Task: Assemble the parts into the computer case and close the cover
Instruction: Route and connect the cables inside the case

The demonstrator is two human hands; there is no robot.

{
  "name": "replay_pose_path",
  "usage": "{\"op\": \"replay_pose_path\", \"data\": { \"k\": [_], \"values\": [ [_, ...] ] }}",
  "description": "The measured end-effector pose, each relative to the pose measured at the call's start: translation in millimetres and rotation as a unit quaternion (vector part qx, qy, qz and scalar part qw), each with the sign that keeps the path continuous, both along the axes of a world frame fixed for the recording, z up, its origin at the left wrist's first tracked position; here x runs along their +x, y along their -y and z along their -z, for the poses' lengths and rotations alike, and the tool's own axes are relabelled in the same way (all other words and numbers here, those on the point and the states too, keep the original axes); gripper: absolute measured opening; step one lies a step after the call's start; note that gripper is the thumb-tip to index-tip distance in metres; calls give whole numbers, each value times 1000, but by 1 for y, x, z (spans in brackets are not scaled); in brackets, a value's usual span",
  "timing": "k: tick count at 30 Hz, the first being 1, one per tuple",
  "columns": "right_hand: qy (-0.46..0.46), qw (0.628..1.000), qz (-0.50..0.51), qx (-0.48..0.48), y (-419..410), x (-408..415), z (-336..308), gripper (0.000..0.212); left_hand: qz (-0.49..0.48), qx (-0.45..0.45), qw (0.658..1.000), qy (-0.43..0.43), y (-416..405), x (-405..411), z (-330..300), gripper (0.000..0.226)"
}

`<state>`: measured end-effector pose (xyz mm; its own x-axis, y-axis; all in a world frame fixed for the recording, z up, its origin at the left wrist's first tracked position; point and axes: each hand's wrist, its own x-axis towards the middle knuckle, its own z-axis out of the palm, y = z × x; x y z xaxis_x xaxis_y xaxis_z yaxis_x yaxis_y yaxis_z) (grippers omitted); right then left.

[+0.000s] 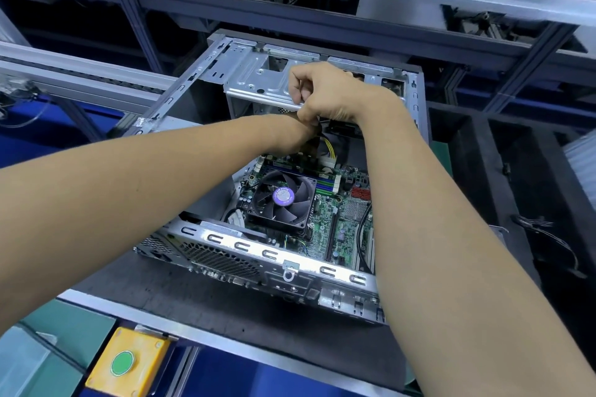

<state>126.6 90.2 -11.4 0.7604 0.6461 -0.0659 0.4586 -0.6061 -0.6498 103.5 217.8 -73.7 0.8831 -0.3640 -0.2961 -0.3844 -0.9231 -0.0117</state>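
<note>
Right hand (325,93) curled on the drive cage (254,80) edge; left hand (300,135) hidden beneath it, grip unclear. Cables (329,147) below: soft, hold by connector.

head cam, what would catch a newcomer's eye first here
Two bare forearms reach over an open computer case, the right hand and left hand meeting at the drive cage. Below them sits a black CPU fan; a yellow button box sits bottom left.

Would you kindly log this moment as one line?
case open | right hand and left hand at cables | cover off
</note>
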Motion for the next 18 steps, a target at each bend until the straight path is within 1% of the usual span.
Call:
{"op": "replay_pose_path", "data": {
  "k": [5, 7, 10, 15, 18],
  "values": [
    [9, 1000, 8, -13, 0, -2, -2, 31, 37, -21, 999, -15, -2, 1, -5, 33],
    [11, 1000, 9, -13, -1, -2, -2, 32, 44, -17, 999, -21, -5, 3, -5, 27],
    [11, 1000, 10, -15, -1, -3, -2, 31, 30, -22, 999, -12, -5, 5, -3, 21],
    [27, 999, 10, -18, -3, -2, -2, 30, 2, -51, 999, 5, -1, 4, 1, 38],
    [31, 999, 13, -19, -2, -3, 0, 29, -20, -61, 998, 2, 1, 5, 3, 42]
  ]
}}
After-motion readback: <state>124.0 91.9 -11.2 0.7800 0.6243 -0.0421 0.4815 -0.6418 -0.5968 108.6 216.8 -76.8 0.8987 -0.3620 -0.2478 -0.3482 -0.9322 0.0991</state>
